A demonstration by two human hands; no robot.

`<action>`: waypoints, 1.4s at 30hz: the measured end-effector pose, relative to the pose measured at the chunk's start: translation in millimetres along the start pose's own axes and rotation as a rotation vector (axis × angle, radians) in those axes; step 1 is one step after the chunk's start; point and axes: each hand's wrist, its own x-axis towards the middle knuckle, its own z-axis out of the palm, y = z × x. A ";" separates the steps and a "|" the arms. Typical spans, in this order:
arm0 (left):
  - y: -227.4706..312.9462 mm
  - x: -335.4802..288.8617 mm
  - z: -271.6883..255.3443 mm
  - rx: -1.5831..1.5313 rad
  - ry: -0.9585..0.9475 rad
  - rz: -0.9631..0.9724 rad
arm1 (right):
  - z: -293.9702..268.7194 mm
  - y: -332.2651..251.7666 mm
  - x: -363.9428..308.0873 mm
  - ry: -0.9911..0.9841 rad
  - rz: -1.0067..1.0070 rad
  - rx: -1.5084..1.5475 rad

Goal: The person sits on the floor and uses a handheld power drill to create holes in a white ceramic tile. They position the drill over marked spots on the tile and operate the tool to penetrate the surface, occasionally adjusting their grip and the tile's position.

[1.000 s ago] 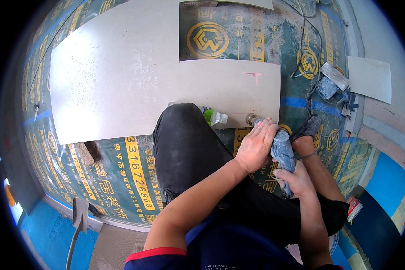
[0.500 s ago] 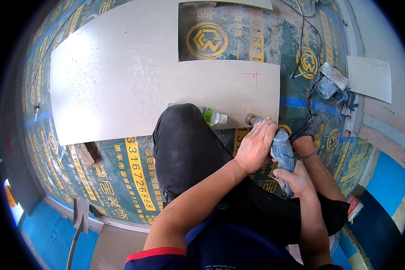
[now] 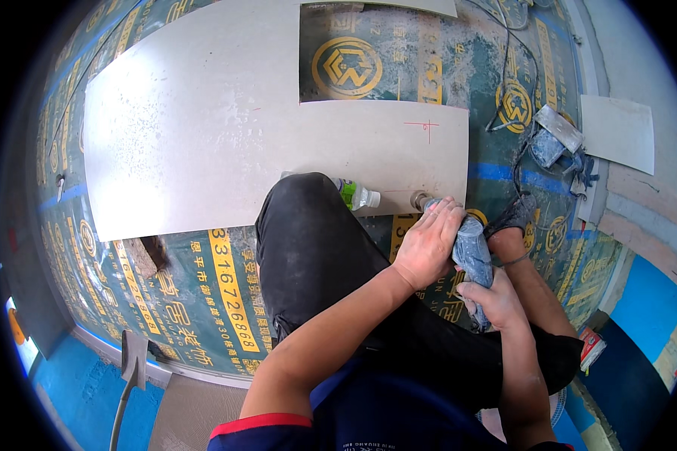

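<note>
I hold a dusty blue-grey power drill at the near right edge of a large pale tile. My left hand is closed over its front part, fingers pressed together. Lower down, my right hand wraps around the handle. A round metal bit shows past my left fingertips, over the tile near its right corner. Whether it touches the surface I cannot tell. A red cross mark is drawn farther up the tile. Beside my knee a clear bottle with a green label lies on its side.
Green printed sheeting covers the floor under the tile, which has a rectangular cutout. At right lie a dusty corded power tool and a small pale tile piece. A long-handled shovel stands at lower left; a brownish block lies nearby.
</note>
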 end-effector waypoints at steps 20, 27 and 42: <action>1.3 1.6 0.1 0.029 -0.012 0.013 | -3.0 5.0 0.8 0.006 0.000 0.042; 2.1 1.9 1.0 0.027 -0.014 0.009 | -2.9 4.6 -0.1 0.003 0.002 0.056; 0.0 0.0 5.3 0.053 -0.003 0.027 | -3.8 9.3 0.1 0.002 -0.010 0.065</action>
